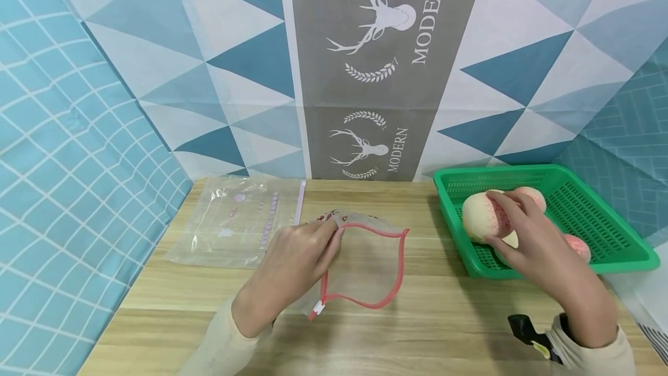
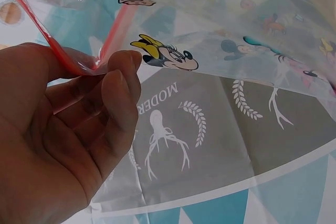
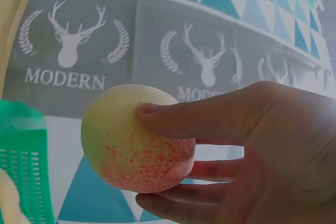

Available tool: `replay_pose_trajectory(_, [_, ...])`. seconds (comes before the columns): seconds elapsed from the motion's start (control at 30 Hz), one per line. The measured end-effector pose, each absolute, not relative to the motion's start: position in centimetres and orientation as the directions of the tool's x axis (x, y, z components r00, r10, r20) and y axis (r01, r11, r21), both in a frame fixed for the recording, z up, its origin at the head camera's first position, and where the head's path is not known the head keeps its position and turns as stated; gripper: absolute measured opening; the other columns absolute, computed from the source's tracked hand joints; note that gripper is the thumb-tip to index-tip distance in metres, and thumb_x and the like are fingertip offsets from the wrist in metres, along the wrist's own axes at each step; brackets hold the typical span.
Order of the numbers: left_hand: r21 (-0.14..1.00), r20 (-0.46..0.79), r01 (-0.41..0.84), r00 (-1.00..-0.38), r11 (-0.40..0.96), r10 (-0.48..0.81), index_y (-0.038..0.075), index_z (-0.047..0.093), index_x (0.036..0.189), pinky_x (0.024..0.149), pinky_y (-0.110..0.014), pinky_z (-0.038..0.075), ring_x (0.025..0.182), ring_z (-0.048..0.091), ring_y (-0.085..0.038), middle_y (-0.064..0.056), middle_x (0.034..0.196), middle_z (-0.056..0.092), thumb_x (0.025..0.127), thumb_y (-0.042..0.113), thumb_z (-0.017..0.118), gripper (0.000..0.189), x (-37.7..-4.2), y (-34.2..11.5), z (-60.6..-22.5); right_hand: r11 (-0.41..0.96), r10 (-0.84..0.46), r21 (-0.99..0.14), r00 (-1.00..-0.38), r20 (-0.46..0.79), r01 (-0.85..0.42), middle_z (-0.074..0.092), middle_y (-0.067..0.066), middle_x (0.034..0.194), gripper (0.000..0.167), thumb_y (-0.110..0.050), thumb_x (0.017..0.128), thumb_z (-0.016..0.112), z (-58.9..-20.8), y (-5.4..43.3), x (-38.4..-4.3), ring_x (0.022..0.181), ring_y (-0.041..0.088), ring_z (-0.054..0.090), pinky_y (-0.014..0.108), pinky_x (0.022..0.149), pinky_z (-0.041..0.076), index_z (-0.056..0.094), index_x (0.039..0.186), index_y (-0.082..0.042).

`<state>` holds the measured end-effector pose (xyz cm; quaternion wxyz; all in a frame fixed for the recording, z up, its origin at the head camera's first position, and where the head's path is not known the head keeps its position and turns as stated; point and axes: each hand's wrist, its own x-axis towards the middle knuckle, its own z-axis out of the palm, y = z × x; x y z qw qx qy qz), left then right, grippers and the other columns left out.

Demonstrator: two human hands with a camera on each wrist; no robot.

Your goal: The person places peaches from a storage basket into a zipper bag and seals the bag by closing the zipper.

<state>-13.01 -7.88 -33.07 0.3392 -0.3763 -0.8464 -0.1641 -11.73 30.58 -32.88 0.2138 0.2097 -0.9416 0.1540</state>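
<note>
Head view: recorded a peach (image 1: 479,218) in the right hand (image 1: 537,242), over the green basket (image 1: 631,263), held between thumb and curled fingers set to the fruit's width. Recorded likewise the left hand (image 1: 300,257), pinching the red-edged bag (image 1: 360,266) by its rim. Judged as early work, with the bag mouth spread, one peach in hand, other peaches (image 1: 578,246) left in the basket and none visible inside the bag. Noted the basket's near side as the edge to clear, and the patterned wall (image 1: 360,74) behind. Noted bare tabletop (image 1: 425,283) between basket and bag as room for moving, with a flat clear bag (image 1: 229,219) near the left hand.
</note>
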Motion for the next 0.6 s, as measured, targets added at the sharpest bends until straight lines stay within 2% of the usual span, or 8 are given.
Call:
replay_pose_trajectory(0.17, [0.025,0.698,0.751,-0.486,0.659,0.527,0.009,0.059,0.080,0.041,-0.018,0.022,0.047,0.031,-0.005,0.008,0.058,0.037,0.094,0.012,0.060,0.014,-13.0,-7.9,-33.0,0.856,-0.337,-0.183,-0.791,0.511,-0.483,0.047,0.023,0.130,0.092,-0.001,0.061,0.091,-32.4,29.9,-11.1,0.110,0.035,0.052,0.050,0.074,0.047,0.046,0.142,0.000])
replay_pose_trajectory(0.33, [0.026,0.699,0.752,-0.484,0.658,0.526,0.008,0.061,0.082,0.041,-0.018,0.024,0.047,0.034,-0.005,0.008,0.058,0.039,0.094,0.012,0.060,0.013,-13.1,-8.0,-33.0,0.852,-0.331,-0.195,-0.788,0.519,-0.486,0.048,0.023,0.132,0.092,0.000,0.061,0.091,-32.3,29.6,-10.9,0.112,0.036,0.052,0.049,0.077,0.046,0.046,0.142,-0.001])
replay_pose_trajectory(0.43, [0.028,0.698,0.752,-0.486,0.658,0.526,0.009,0.060,0.081,0.041,-0.018,0.023,0.046,0.033,-0.005,0.008,0.058,0.039,0.094,0.012,0.060,0.014,-13.1,-8.0,-33.0,0.838,-0.339,-0.208,-0.779,0.527,-0.505,0.048,0.020,0.133,0.091,0.000,0.062,0.090,-32.0,29.3,-10.6,0.113,0.033,0.051,0.034,0.087,0.045,0.047,0.143,-0.002])
replay_pose_trajectory(0.5, [0.028,0.697,0.752,-0.487,0.658,0.527,0.009,0.060,0.081,0.041,-0.018,0.023,0.047,0.034,-0.005,0.008,0.058,0.039,0.094,0.012,0.060,0.014,-13.1,-8.0,-33.0,0.814,-0.361,-0.216,-0.761,0.539,-0.539,0.050,0.016,0.134,0.088,-0.003,0.065,0.088,-31.7,29.0,-10.2,0.115,0.030,0.050,0.021,0.095,0.039,0.048,0.143,-0.004])
replay_pose_trajectory(0.6, [0.029,0.697,0.753,-0.487,0.658,0.527,0.008,0.061,0.081,0.041,-0.018,0.023,0.047,0.034,-0.005,0.008,0.058,0.040,0.094,0.012,0.060,0.013,-13.1,-8.0,-33.0,0.772,-0.399,-0.230,-0.734,0.549,-0.592,0.051,0.010,0.137,0.075,-0.024,0.080,0.083,-31.1,28.1,-9.5,0.121,0.024,0.048,0.005,0.099,0.025,0.049,0.144,-0.007])
